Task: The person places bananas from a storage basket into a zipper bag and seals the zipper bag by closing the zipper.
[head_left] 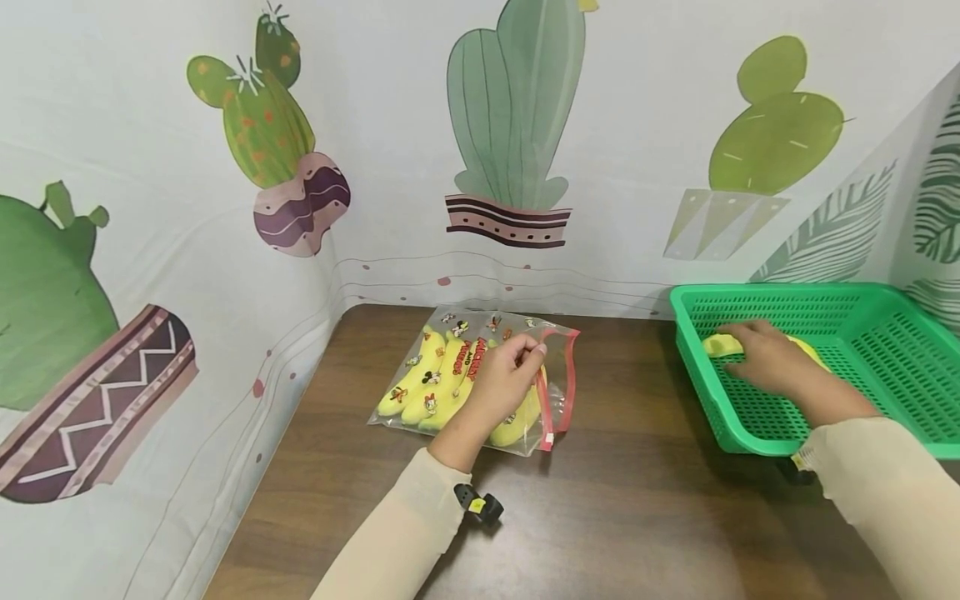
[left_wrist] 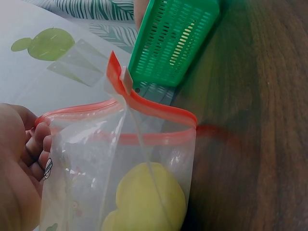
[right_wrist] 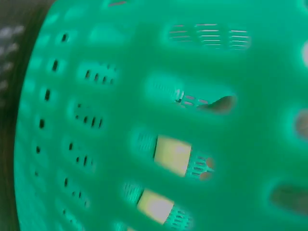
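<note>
A clear zip bag (head_left: 525, 319) with cartoon prints and a red slider top lies on the table. Inside are several plump, yellow, banana-like things (head_left: 408, 387). My left hand (head_left: 504, 373) pinches the bag's upper rim; in the left wrist view the bag's mouth gapes beside the fingers (left_wrist: 41, 137). My right hand (head_left: 772, 362) reaches into a green basket (head_left: 697, 392), over another yellow banana-like thing (head_left: 722, 345) whose ends stick out on both sides. Basket wall blocks most of the right wrist view, so whether the fingers grip it is hidden.
The brown wooden table (head_left: 622, 500) stretches between bag and basket. A white cloth with printed cacti (head_left: 510, 108) hangs behind and to the left. The basket's raised rim (head_left: 787, 288) surrounds the right hand.
</note>
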A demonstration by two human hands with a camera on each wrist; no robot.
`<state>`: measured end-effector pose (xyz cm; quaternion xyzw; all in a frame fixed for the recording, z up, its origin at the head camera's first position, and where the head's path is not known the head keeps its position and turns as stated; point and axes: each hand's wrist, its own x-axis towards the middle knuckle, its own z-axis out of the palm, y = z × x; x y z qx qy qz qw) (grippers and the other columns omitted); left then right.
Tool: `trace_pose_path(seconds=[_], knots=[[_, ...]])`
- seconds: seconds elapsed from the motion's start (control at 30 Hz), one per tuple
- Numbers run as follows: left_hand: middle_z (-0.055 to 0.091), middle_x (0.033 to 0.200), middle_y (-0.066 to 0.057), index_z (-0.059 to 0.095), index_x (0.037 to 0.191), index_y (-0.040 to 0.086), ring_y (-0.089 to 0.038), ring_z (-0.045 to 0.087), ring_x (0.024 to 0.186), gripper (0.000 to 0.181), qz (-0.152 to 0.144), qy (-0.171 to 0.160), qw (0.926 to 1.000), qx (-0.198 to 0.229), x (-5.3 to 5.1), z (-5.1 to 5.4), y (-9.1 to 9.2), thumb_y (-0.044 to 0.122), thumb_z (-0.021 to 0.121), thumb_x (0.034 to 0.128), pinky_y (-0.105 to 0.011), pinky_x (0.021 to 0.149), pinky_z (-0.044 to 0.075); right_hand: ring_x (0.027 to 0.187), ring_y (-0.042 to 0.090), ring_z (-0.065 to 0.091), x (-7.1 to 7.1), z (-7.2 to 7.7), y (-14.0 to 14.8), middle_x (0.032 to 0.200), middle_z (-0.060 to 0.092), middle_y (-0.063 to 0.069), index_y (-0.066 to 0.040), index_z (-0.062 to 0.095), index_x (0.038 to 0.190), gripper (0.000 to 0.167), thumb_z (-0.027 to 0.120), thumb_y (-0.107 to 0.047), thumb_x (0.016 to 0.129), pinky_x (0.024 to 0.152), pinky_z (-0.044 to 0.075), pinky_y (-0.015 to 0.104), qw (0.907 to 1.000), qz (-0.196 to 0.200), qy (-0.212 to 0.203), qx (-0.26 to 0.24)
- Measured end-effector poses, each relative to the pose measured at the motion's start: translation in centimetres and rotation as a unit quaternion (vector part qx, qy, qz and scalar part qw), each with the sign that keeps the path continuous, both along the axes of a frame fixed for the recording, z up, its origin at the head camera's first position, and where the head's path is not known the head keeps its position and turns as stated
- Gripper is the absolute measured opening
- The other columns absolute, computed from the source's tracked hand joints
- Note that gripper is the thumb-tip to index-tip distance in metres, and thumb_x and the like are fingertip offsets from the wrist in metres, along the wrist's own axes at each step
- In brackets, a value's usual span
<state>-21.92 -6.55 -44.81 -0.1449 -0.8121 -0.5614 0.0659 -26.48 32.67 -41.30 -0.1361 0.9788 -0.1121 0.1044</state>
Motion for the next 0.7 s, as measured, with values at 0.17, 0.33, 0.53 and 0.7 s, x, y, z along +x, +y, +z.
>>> trace_pose_path(seconds=[0.17, 0.33, 0.53, 0.7], knots=[[0.054, 0.065, 0.003, 0.063, 0.089, 0.010, -0.008, 0.046, 0.055, 0.023, 0.001, -0.001, 1.0000, 0.000, 0.1, -0.1, -0.1, 0.027, 0.055, 0.1028, -0.021, 0.047, 0.036, 0.121, 0.068, 0.040, -0.2, -0.2, 0.3, 0.143, 0.025, 0.048, 0.011, 0.034, 0.148, 0.072, 0.069, -0.014, 0.090, 0.088, 0.045, 0.071, 0.9995, 0.021, -0.021, 0.015], [0.054, 0.065, 0.003, 0.063, 0.091, 0.008, -0.008, 0.045, 0.054, 0.024, 0.002, -0.001, 1.0000, 0.001, 0.0, -0.1, -0.2, 0.027, 0.055, 0.1028, -0.021, 0.047, 0.036, 0.119, 0.068, 0.043, -0.6, -0.4, 0.9, 0.143, 0.027, 0.049, 0.012, 0.034, 0.147, 0.075, 0.071, -0.017, 0.089, 0.085, 0.047, 0.069, 0.9981, 0.040, -0.029, 0.037], [0.054, 0.065, 0.003, 0.063, 0.090, 0.010, -0.009, 0.045, 0.054, 0.023, 0.004, -0.006, 1.0000, 0.001, 0.0, -0.2, -0.2, 0.027, 0.055, 0.1030, -0.021, 0.047, 0.036, 0.114, 0.067, 0.048, -1.0, -0.3, 1.2, 0.141, 0.028, 0.051, 0.013, 0.034, 0.147, 0.076, 0.071, -0.019, 0.088, 0.079, 0.051, 0.062, 0.9968, 0.053, -0.042, 0.044], [0.053, 0.064, 0.004, 0.062, 0.087, 0.017, -0.009, 0.044, 0.053, 0.022, 0.003, -0.005, 1.0000, -0.002, 0.0, -0.1, -0.3, 0.030, 0.054, 0.1034, -0.022, 0.047, 0.035, 0.107, 0.062, 0.056, -1.0, 0.0, 1.4, 0.138, 0.029, 0.052, 0.015, 0.035, 0.145, 0.074, 0.070, -0.021, 0.089, 0.074, 0.052, 0.056, 0.9951, 0.060, -0.062, 0.049]])
